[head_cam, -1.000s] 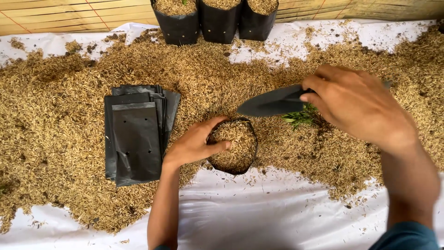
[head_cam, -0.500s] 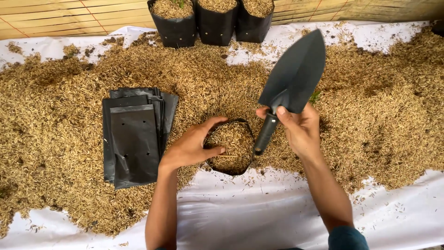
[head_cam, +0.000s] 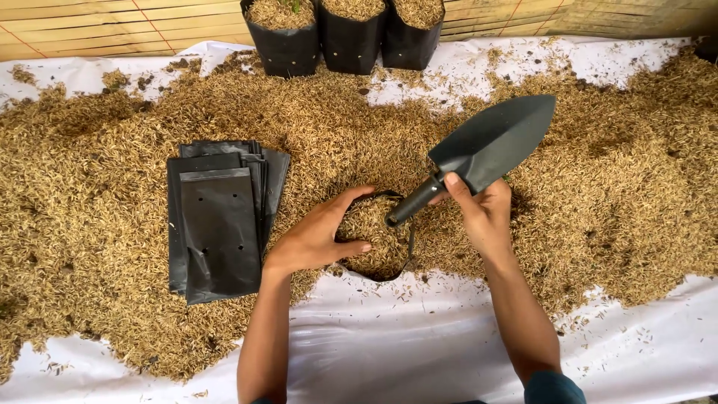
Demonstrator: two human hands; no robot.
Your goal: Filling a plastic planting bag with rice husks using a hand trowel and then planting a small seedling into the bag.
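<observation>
far filled bags (head_cam: pixel 351 34) cropped at top

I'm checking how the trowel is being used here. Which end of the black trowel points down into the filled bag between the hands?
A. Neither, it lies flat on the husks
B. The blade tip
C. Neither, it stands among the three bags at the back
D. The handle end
D: the right hand grips the trowel near its neck, blade raised up and away, while the handle end pokes into the husks in the bag that the left hand steadies.
</observation>
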